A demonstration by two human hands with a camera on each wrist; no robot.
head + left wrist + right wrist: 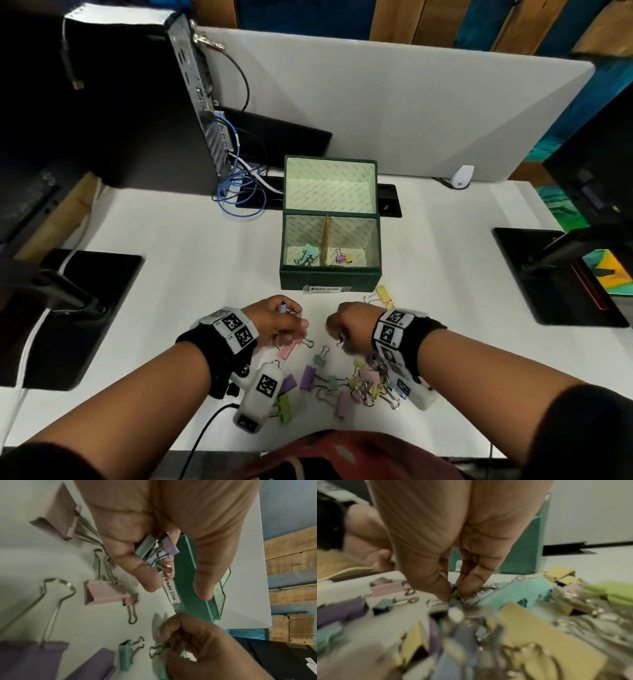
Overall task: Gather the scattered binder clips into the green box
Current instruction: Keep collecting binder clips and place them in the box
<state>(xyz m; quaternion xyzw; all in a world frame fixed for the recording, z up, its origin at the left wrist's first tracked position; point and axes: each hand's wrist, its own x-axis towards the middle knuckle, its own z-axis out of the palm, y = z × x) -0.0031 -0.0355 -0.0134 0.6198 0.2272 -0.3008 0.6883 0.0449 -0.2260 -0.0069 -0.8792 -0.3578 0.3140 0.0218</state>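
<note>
The left hand curls its fingers around a small bundle of clips, a teal clip and a purple clip pressed against the palm with their wire handles tangled between them. The right hand brings thumb and forefinger tips together on a small green clip at the near edge of the heap, pinching it right at the white desk.

The risk is in the left hand: the bundle is held loosely and several clips share one grip, so reaching for another could let one slide out and fall back among the rest. The right pinch sits on a small clip with neighbours touching it; a lift could drag a hooked handle along and scatter the pile further.

Both wrists hover low over the desk, forearms angled inward, knuckles up, the hands near each other just in front of the green box. The box stands open, lid up, with a few clips already in each of its two compartments, divided by a card wall. Most of the binder clips lie loose between the person and the box, with a yellow pair just beside its front right corner.
</note>
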